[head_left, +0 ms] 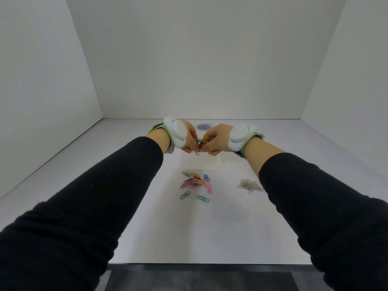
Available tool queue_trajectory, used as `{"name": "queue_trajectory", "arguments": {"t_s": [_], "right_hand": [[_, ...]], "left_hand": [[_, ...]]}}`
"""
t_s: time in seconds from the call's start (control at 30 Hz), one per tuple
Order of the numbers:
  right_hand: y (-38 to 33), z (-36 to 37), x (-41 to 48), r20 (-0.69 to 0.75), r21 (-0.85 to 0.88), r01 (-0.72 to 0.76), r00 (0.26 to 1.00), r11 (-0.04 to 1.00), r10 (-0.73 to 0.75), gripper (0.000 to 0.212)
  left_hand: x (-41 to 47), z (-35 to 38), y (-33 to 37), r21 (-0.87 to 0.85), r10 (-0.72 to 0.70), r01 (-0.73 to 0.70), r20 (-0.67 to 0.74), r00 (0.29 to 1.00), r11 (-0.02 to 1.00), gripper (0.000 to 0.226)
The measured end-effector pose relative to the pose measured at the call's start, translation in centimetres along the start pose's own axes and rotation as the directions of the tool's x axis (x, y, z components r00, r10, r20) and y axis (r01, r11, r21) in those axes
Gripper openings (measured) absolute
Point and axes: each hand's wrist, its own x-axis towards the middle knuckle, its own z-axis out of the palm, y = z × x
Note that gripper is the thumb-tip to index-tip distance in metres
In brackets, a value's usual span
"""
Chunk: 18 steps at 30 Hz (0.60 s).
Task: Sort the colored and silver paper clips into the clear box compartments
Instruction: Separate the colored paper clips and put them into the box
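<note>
Pinching clip cluster [200, 142] between both grips.

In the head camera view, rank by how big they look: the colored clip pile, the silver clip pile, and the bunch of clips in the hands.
1. colored clip pile
2. silver clip pile
3. held clip bunch, partly hidden by both hands and farther from the camera, so its true size is unsure.

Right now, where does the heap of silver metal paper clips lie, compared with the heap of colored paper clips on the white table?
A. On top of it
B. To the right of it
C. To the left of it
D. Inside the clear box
B: the heap of silver metal paper clips lies apart on the white table, to the right of the heap of colored paper clips, near the right black sleeve.
</note>
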Motion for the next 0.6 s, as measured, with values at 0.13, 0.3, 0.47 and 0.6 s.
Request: {"name": "queue_trajectory", "arguments": {"t_s": [0.13,0.3,0.47,0.6], "right_hand": [[0.5,0.7,0.9,0.007,-0.018,-0.040,0.999,0.999,0.041,0.031],[1.7,2.0,1.9,-0.046,-0.031,-0.072,0.996,0.997,0.070,0.029],[2.3,2.8,2.9,-0.074,-0.077,-0.129,0.990,0.989,0.123,0.041],[2.4,3.1,3.1,-0.079,-0.099,-0.144,0.987,0.985,0.137,0.040]], "left_hand": [[0.9,1.1,0.0,-0.041,-0.029,0.029,-0.008,1.000,0.999,0.016],[2.3,2.5,-1.0,-0.022,-0.033,0.032,-0.056,0.998,0.999,0.026],[3.0,3.3,-2.0,0.025,-0.039,0.042,-0.111,0.993,0.999,0.037],[3.3,3.4,-2.4,-0.004,-0.058,0.058,-0.142,0.988,0.998,0.036]]}}
